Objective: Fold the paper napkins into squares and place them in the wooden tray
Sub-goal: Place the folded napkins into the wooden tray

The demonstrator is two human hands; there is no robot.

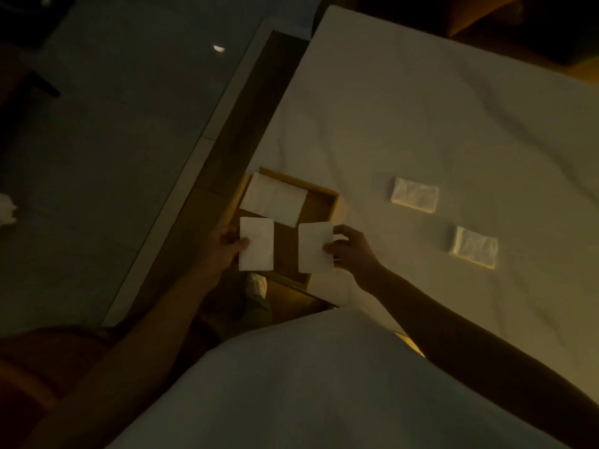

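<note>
A wooden tray lies at the left edge of a white bed sheet. Inside its far part rests a larger folded white napkin. My left hand pinches a folded white napkin over the tray's near left side. My right hand pinches a second folded napkin over the tray's near right side. Both napkins are held flat, a gap apart. Whether they touch the tray floor I cannot tell.
Two plastic-wrapped tissue packs lie on the white sheet to the right of the tray. A wooden bed frame edge and a tiled floor run along the left. My shoe shows below the tray.
</note>
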